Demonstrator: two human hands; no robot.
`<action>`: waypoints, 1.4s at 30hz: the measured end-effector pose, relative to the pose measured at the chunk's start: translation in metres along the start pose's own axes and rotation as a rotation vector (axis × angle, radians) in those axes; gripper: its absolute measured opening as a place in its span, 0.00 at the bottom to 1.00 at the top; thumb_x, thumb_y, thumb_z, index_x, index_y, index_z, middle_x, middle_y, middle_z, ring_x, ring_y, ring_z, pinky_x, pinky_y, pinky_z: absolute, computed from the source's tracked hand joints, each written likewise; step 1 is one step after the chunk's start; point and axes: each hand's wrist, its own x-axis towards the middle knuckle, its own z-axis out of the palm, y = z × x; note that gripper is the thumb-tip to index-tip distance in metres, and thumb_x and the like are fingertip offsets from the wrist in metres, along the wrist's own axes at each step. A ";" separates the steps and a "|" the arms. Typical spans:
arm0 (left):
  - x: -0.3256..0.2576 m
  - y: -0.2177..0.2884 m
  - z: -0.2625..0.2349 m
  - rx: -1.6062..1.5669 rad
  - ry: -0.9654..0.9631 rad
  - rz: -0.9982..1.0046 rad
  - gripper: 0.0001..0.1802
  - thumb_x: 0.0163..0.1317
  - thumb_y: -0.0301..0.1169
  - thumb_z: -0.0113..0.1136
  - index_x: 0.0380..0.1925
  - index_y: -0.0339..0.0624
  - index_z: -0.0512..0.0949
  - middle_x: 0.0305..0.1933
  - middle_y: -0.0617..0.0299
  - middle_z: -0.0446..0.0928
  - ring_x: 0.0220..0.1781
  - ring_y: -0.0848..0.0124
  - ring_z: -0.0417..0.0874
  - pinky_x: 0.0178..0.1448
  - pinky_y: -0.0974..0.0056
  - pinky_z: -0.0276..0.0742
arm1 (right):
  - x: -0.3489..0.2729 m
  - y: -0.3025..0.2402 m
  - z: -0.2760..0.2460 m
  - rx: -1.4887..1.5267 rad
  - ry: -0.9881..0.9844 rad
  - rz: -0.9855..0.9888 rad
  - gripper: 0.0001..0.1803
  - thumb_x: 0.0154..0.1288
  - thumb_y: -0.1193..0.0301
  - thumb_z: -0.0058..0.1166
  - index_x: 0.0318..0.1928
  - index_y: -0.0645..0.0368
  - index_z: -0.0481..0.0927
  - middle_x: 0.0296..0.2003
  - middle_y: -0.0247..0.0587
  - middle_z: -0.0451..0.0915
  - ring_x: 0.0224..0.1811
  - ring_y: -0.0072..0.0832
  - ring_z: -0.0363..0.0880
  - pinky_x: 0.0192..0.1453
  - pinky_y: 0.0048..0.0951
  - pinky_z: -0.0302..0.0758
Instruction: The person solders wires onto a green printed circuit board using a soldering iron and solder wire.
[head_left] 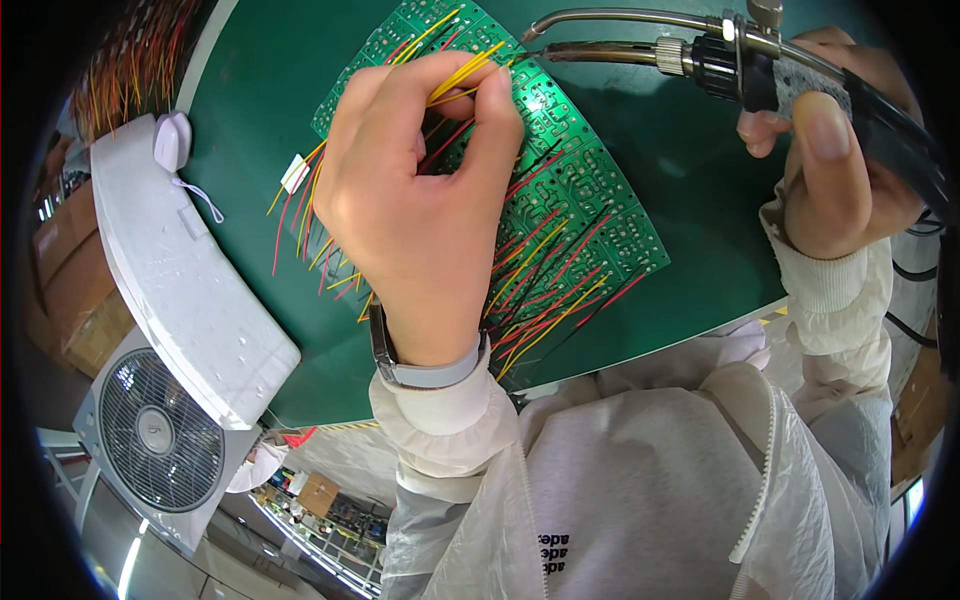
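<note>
Your left hand [405, 195] is closed in a pinch on several yellow wires [465, 76], their ends by the far right edge of the green circuit board [612, 185]. The board lies on the green desk [705, 215] in front of you, partly hidden under that hand. Your right hand [850, 175] is wrapped around a soldering iron [712, 68] with a thin metal tube [630, 15] above it; its tip is at the board's edge, close to the pinched wires, though whether it touches a joint is too small to tell.

The work looks well under way: red, yellow and black wires already stand out from the near rows, and more show at the far left. The joint by the tip seems to be the one in hand. Some wire positions may remain, but you can't count them, since your hand covers the middle.
</note>
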 end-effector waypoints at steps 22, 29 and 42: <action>-0.001 -0.004 0.004 0.099 0.055 0.120 0.04 0.46 0.20 0.60 0.24 0.37 0.77 0.22 0.67 0.73 0.23 0.82 0.71 0.27 0.79 0.64 | 0.004 -0.003 -0.007 0.112 -0.202 0.003 0.18 0.56 0.69 0.52 0.41 0.72 0.68 0.23 0.50 0.71 0.19 0.27 0.71 0.21 0.22 0.71; -0.001 -0.003 0.003 0.112 0.052 0.121 0.04 0.45 0.20 0.60 0.24 0.37 0.77 0.22 0.66 0.73 0.23 0.82 0.72 0.27 0.79 0.65 | 0.005 -0.006 -0.005 0.102 -0.182 0.023 0.18 0.56 0.68 0.51 0.41 0.72 0.68 0.22 0.50 0.72 0.19 0.27 0.71 0.21 0.22 0.70; 0.000 -0.002 0.001 0.149 0.029 0.126 0.03 0.47 0.23 0.60 0.25 0.39 0.77 0.22 0.68 0.72 0.22 0.83 0.69 0.24 0.79 0.60 | 0.004 -0.003 -0.002 0.211 0.067 0.173 0.15 0.50 0.68 0.47 0.31 0.72 0.71 0.19 0.49 0.71 0.15 0.29 0.68 0.15 0.23 0.64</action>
